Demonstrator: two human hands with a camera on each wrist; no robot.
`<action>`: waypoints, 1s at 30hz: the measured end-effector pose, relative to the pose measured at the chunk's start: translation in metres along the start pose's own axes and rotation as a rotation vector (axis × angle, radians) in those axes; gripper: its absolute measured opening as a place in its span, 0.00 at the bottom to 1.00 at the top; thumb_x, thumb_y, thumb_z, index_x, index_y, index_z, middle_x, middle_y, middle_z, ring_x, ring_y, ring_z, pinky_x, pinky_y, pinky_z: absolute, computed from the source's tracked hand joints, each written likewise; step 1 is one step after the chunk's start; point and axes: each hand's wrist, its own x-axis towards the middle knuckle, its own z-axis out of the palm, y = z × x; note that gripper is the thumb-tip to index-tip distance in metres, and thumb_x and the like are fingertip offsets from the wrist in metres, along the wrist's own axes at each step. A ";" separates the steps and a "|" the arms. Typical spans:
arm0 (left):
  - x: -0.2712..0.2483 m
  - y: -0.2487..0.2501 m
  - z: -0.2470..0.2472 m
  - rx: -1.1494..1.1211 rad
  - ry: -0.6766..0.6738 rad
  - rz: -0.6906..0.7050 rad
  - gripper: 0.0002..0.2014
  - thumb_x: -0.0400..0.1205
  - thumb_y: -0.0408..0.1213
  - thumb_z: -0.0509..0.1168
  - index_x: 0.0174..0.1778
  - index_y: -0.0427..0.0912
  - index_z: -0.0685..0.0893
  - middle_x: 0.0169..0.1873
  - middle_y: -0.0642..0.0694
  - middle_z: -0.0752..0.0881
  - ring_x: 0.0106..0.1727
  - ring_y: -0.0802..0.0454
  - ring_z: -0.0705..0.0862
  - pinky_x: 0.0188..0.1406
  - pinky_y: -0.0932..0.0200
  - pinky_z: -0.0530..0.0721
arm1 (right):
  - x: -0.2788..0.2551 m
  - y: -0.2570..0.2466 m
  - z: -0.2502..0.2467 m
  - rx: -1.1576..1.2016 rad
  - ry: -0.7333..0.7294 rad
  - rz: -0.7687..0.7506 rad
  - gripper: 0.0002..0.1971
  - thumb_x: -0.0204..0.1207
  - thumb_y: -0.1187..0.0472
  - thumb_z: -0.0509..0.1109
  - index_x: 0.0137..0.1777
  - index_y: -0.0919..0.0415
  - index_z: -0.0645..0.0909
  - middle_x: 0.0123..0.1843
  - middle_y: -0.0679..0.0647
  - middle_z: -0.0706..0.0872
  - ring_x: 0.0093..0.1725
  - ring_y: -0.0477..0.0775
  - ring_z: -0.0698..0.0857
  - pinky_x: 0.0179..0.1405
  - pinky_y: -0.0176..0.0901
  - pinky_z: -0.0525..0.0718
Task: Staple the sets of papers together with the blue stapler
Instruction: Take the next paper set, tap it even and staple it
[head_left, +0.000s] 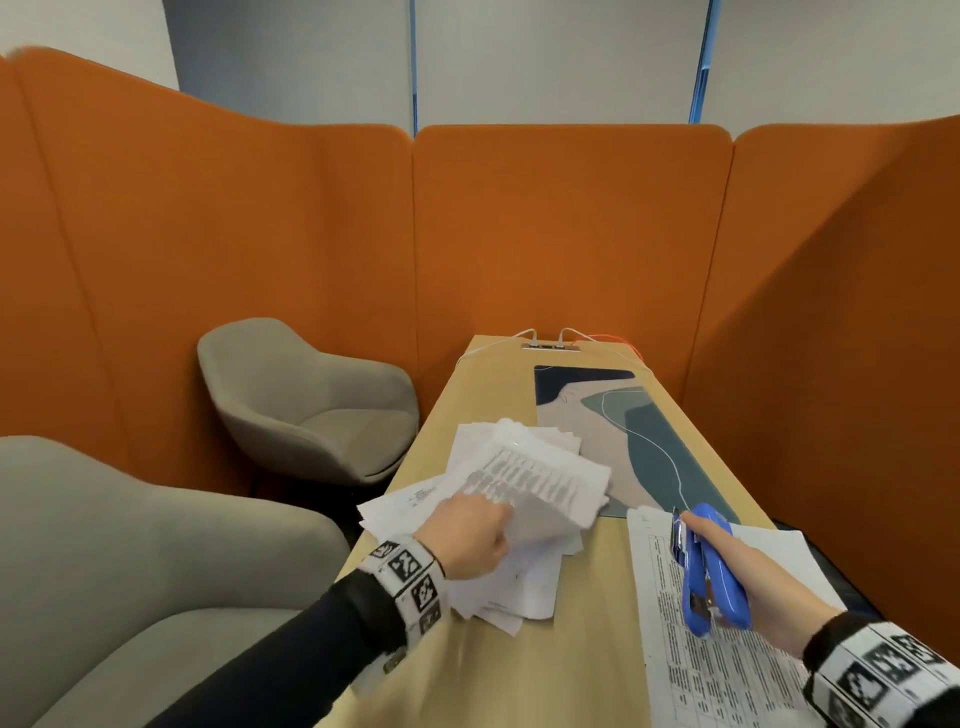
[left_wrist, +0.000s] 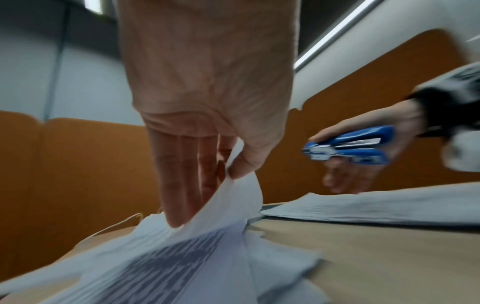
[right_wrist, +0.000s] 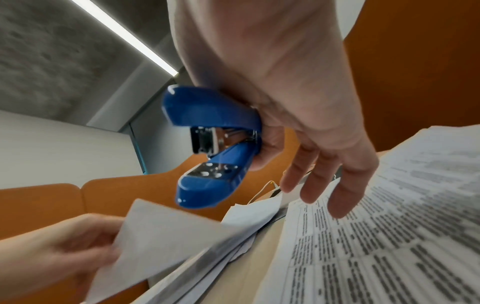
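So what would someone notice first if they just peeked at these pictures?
Probably the bright blue stapler, held above the printed sheets by the right hand at the table's near right. Next, the left hand pinching a sheet from the messy paper pile mid-table. Behind it all stand tall orange walls.

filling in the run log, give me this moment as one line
left hand: pinches sheets off loose pile | right hand: holds blue stapler above printed stack | stapler mouth: nothing in it
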 end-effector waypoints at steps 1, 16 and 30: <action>-0.016 0.006 0.000 0.019 -0.045 0.025 0.11 0.84 0.36 0.54 0.54 0.37 0.79 0.51 0.36 0.85 0.49 0.39 0.82 0.42 0.55 0.71 | -0.004 -0.002 0.004 0.031 -0.015 0.020 0.47 0.47 0.27 0.76 0.62 0.59 0.83 0.53 0.64 0.90 0.56 0.65 0.86 0.61 0.59 0.81; -0.125 0.052 -0.015 -0.539 -0.446 0.244 0.16 0.85 0.52 0.58 0.37 0.46 0.80 0.39 0.48 0.87 0.42 0.53 0.81 0.48 0.55 0.78 | -0.020 -0.010 0.053 0.027 -0.174 0.079 0.21 0.74 0.42 0.69 0.48 0.62 0.80 0.42 0.63 0.85 0.45 0.62 0.82 0.64 0.62 0.79; -0.015 -0.050 0.057 -0.595 -0.229 -0.692 0.44 0.75 0.50 0.73 0.79 0.36 0.57 0.73 0.37 0.71 0.74 0.40 0.73 0.70 0.50 0.75 | -0.035 -0.010 0.078 -0.320 -0.342 0.047 0.29 0.77 0.43 0.67 0.64 0.69 0.80 0.51 0.63 0.87 0.44 0.57 0.85 0.50 0.46 0.83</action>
